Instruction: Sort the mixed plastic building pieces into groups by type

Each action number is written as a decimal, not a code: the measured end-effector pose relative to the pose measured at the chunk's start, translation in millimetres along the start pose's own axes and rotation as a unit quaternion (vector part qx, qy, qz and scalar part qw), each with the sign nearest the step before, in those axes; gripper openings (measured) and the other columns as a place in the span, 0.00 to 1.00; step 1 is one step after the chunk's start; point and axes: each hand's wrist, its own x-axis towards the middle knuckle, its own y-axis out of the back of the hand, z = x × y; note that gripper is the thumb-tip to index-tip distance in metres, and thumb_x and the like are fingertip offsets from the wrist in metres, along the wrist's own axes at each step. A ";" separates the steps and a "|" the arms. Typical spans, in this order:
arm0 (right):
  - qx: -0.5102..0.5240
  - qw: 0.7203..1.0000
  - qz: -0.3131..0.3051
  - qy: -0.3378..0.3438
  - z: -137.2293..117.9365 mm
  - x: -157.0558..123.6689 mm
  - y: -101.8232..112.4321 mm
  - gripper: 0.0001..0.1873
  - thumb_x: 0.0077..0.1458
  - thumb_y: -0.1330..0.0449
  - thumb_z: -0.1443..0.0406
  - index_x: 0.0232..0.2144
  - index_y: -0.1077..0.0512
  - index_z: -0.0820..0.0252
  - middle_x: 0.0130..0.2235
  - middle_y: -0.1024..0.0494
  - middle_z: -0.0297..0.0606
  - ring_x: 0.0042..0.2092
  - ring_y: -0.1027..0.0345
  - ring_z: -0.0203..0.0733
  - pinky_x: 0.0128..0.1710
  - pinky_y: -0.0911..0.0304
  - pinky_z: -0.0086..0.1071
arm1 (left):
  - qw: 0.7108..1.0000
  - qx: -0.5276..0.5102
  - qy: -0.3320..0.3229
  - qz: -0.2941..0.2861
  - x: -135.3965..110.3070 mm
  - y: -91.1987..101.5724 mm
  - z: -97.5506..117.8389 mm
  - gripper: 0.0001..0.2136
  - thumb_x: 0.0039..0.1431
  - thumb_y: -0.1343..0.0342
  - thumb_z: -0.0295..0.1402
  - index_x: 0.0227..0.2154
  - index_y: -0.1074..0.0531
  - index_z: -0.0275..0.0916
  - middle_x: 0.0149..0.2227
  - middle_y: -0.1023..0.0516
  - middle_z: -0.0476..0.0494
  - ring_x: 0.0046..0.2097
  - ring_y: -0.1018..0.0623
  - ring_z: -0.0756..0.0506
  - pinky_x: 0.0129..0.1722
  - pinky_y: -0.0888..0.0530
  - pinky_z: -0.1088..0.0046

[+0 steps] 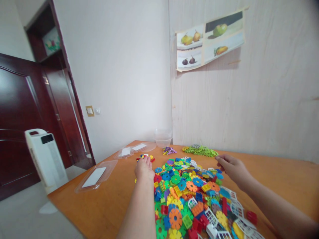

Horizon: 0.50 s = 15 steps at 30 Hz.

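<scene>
My left hand (pixel 145 169) reached along the left side of the big heap of plastic toy pieces (pixel 184 189), its fingers loosely bent in front of a small pile of bricks (pixel 151 158). I couldn't tell whether they gripped one. My right hand (pixel 233 167) was past the heap's far right side, thumb and fingers drawn together just beside the end of the green pile (pixel 201 151); whether anything was pinched between them, I couldn't tell.

The heap lay on the table (pixel 281 172) between my forearms, probably so that either hand could get at it easily. The green pile and the purple and yellow pile (pixel 169 150) sat apart at the back, each mostly of its own colours, as if like had been put with like. The clear tubs (pixel 163 137) stood by the wall and the clear lids (pixel 111 165) lay flat along the left, presumably out of the way; white cards (pixel 94 177) rested on them.

The heap itself looked loose and thoroughly mixed: notched flower-shaped discs in orange, green, blue and yellow, chunky bricks in red, blue and yellow, and white lattice window frames spilling along the right edge.
</scene>
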 end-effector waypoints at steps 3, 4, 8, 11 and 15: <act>0.005 1.000 -0.026 -0.002 -8.4 -3.8 0.1 0.19 0.53 0.43 0.49 0.34 0.27 0.58 0.27 0.23 0.37 0.26 0.31 0.38 0.23 0.38 0.29 | 0.999 0.039 -0.008 -0.032 -12.5 -6.9 -0.8 0.12 0.59 0.50 0.33 0.47 0.33 0.43 0.55 0.26 0.39 0.55 0.24 0.47 0.55 0.31 0.70; 0.002 0.999 -0.034 0.000 -11.8 -5.4 0.1 0.18 0.53 0.43 0.50 0.34 0.27 0.58 0.27 0.24 0.37 0.26 0.31 0.38 0.23 0.39 0.28 | 0.997 0.054 -0.007 -0.048 -18.0 -10.1 -2.0 0.12 0.58 0.48 0.33 0.45 0.32 0.42 0.53 0.24 0.39 0.53 0.22 0.47 0.55 0.31 0.68; -0.030 0.995 -0.092 0.009 -26.7 -13.0 -1.3 0.15 0.53 0.42 0.54 0.33 0.26 0.59 0.27 0.23 0.35 0.26 0.31 0.37 0.23 0.40 0.27 | 0.981 0.139 -0.008 -0.136 -42.0 -22.2 -8.7 0.09 0.54 0.42 0.34 0.38 0.27 0.39 0.41 0.19 0.39 0.43 0.19 0.45 0.50 0.30 0.65; -0.066 0.987 -0.143 0.028 -36.5 -19.0 -3.0 0.12 0.53 0.42 0.57 0.32 0.25 0.60 0.27 0.23 0.35 0.28 0.31 0.37 0.25 0.40 0.27 | 0.932 0.267 -0.061 -0.239 -57.4 -25.7 -14.6 0.09 0.53 0.41 0.36 0.36 0.24 0.39 0.37 0.18 0.41 0.40 0.20 0.44 0.45 0.29 0.67; -0.104 0.970 -0.208 0.066 -49.0 -27.9 -5.0 0.10 0.53 0.42 0.60 0.32 0.24 0.60 0.29 0.22 0.35 0.31 0.29 0.38 0.29 0.38 0.29 | 0.850 0.397 -0.147 -0.314 -70.7 -25.4 -23.5 0.08 0.52 0.42 0.36 0.34 0.22 0.40 0.36 0.18 0.43 0.42 0.21 0.42 0.43 0.30 0.70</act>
